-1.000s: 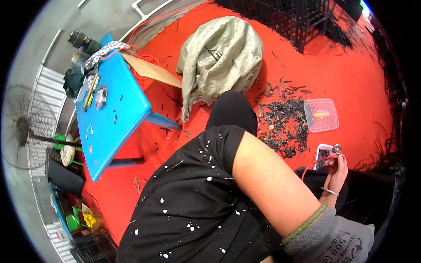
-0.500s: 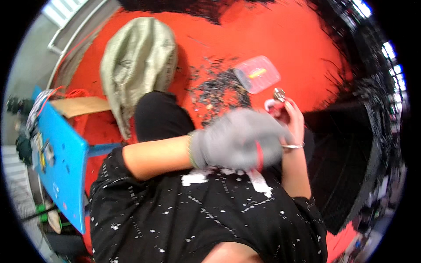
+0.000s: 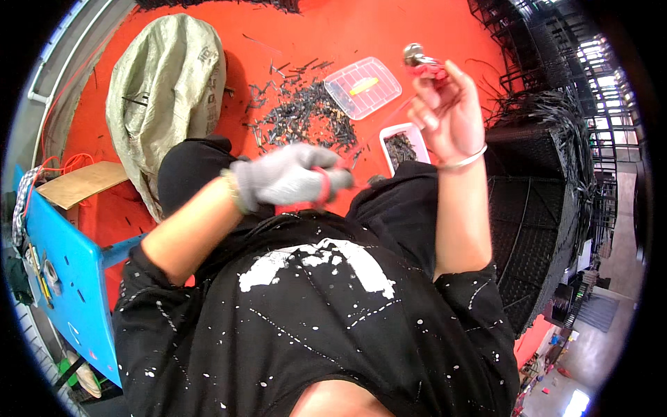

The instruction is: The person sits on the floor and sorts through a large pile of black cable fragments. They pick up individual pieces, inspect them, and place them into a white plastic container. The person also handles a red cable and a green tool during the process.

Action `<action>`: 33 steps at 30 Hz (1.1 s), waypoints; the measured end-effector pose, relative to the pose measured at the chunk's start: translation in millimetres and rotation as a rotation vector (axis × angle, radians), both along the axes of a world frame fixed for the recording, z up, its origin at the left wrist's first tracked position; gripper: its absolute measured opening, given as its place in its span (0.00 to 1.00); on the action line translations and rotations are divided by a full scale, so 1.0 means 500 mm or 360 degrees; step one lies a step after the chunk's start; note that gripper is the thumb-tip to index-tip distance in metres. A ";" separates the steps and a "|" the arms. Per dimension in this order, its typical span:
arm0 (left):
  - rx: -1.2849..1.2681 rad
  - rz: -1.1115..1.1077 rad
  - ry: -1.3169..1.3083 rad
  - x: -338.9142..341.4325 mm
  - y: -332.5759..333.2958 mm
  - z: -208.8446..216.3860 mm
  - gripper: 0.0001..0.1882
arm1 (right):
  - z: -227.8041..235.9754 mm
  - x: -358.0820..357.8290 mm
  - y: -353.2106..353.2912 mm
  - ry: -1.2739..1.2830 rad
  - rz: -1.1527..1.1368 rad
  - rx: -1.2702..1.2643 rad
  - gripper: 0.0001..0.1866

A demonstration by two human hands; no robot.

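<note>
My left hand (image 3: 292,175), in a grey work glove, is closed in front of my lap on a small red-and-black thing (image 3: 329,184), too blurred to name. Bare and raised at the right, my right hand (image 3: 451,115) grips a red thing with a shiny, rounded metal end (image 3: 414,54) between thumb and fingers. Just below that hand stands a white plastic box (image 3: 386,142) with dark strip pieces inside. A clear plastic lid (image 3: 381,75) with a yellow handle lies on the floor to its upper left.
Short black strips (image 3: 302,115) lie scattered over the red floor (image 3: 292,38). A pale woven sack (image 3: 167,83) stands far left, with a cardboard piece (image 3: 80,182) and a blue table (image 3: 76,278) nearer. Black woven wicker frames (image 3: 528,222) line the right side.
My hands have moved apart: the gloved left went left, and the right rose with the red thing. The view has shifted, and the white box now shows.
</note>
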State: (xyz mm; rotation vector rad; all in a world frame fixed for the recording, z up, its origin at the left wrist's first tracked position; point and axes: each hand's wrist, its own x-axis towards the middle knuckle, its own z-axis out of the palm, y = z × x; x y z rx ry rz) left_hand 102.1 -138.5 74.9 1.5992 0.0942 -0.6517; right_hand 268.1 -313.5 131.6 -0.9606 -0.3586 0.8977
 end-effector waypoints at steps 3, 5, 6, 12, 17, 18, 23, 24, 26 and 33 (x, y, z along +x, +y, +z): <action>0.0657 0.0285 -0.0366 -0.026 0.096 0.014 0.16 | -0.042 0.082 -0.037 -0.0109 -0.0339 -0.0214 0.16; 0.1330 0.0413 -0.0623 -0.045 0.144 0.026 0.14 | -0.070 0.120 -0.031 -0.0255 -0.0607 -0.0407 0.16; 0.1667 0.0466 -0.0770 -0.051 0.163 0.028 0.14 | -0.079 0.135 -0.023 -0.0361 -0.0777 -0.0522 0.16; 0.2071 0.1054 -0.0613 -0.087 0.298 -0.002 0.16 | -0.184 0.313 -0.035 -0.0873 -0.0997 -0.1078 0.11; 0.1995 0.1252 -0.1248 -0.064 0.340 -0.053 0.16 | -0.273 0.486 -0.021 -0.1149 -0.0973 -0.1697 0.14; 0.2103 0.1141 -0.1430 -0.054 0.318 -0.030 0.17 | -0.375 0.499 0.012 -0.1479 -0.0800 -0.1813 0.14; 0.1997 0.0384 -0.1345 0.027 0.243 -0.071 0.19 | -0.601 0.439 0.065 -0.2321 0.0329 -0.2561 0.13; 0.1672 0.0218 -0.1156 0.035 0.243 -0.095 0.20 | -0.658 0.432 0.053 -0.2307 0.0515 -0.2600 0.13; 0.1292 -0.0365 -0.0755 0.047 0.252 -0.127 0.19 | -0.737 0.374 0.068 -0.2018 0.0609 -0.2640 0.11; 0.1263 -0.0376 -0.0709 0.074 0.243 -0.154 0.20 | -1.052 0.244 -0.119 -0.1090 0.0206 -0.2762 0.10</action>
